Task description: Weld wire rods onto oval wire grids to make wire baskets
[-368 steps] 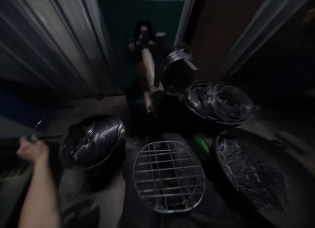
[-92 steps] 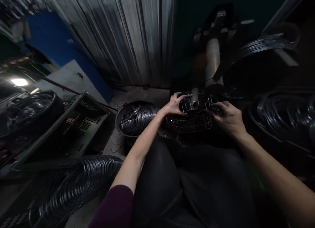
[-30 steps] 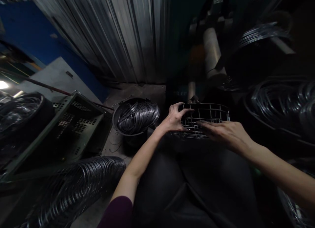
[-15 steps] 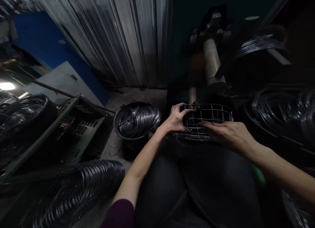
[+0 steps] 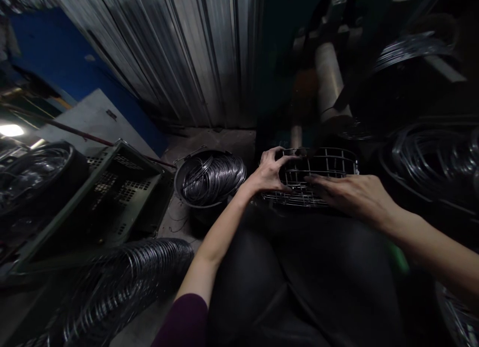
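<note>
A round wire basket [image 5: 327, 162] sits upright in front of my body, below a metal cylinder of a dark machine [image 5: 329, 75]. My left hand [image 5: 270, 172] grips the basket's left side, with thumb and fingers spread around its wires. Against the near side of the basket lies my right hand [image 5: 346, 189], its fingers stretched together and pointing left across the wires. Some of its fingertips are dark and hard to make out against the basket.
Left of my hands, a bucket [image 5: 179, 187] holds wire rings. Further left are a green crate [image 5: 71, 222] and a long stack of wire rings [image 5: 123, 277]. More wire coils [image 5: 422, 160] lie at the right. Corrugated metal [image 5: 187, 52] stands behind.
The view has shifted slightly, so the machine and basket appear higher and a little further right. Both hands keep nearly the same places on the basket.
</note>
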Tool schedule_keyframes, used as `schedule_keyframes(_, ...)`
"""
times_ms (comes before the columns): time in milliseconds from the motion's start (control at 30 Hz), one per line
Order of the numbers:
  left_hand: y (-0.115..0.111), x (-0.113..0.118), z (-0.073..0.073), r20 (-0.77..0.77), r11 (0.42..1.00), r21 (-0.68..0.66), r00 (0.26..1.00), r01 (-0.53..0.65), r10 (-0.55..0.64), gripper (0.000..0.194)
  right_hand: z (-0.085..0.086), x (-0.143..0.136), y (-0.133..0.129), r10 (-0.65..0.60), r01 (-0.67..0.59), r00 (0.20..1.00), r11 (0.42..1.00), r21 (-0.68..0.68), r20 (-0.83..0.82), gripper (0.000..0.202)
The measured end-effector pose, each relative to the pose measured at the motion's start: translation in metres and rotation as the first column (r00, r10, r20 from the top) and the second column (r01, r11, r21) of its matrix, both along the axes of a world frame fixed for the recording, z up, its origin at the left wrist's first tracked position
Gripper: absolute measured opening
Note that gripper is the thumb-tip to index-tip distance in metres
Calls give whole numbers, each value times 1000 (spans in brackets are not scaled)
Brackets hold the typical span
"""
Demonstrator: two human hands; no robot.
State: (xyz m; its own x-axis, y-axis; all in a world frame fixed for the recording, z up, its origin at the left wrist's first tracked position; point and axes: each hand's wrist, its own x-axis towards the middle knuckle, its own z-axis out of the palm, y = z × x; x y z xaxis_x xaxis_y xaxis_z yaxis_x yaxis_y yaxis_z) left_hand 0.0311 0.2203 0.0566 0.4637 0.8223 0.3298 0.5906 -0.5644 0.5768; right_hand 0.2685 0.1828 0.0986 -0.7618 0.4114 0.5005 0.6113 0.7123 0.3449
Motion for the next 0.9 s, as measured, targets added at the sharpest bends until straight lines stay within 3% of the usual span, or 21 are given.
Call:
schedule_keyframes(167,-3,-1,4,27,1000,-10,1000,3,-2,96,-9,5,-2,-141,140,990,983,-120,-5,32)
schedule_keyframes(267,-1,-1,9,20,999,-40,1000,-12,13,96,-3,1,-2,-291,315,948,908,-276,127,30)
schedule_keyframes(367,10,-1,12,6,997,-74,999,-33,33,96,5,-6,6,-389,434,900,833,-343,194,33)
schedule_keyframes(533,31,-1,14,-10,995,-82,998,-58,58,95,-1,-6,22,-406,420,906,838,-348,117,29)
schedule_keyframes(700,37,-4,8,6,998,-54,999,-36,37,99,-19,5,20,-345,290,920,918,-270,-184,26)
schedule_keyframes(900,46,3,8,26,996,-87,999,-36,38,101,-17,10,21,-400,316,863,904,-287,-308,55)
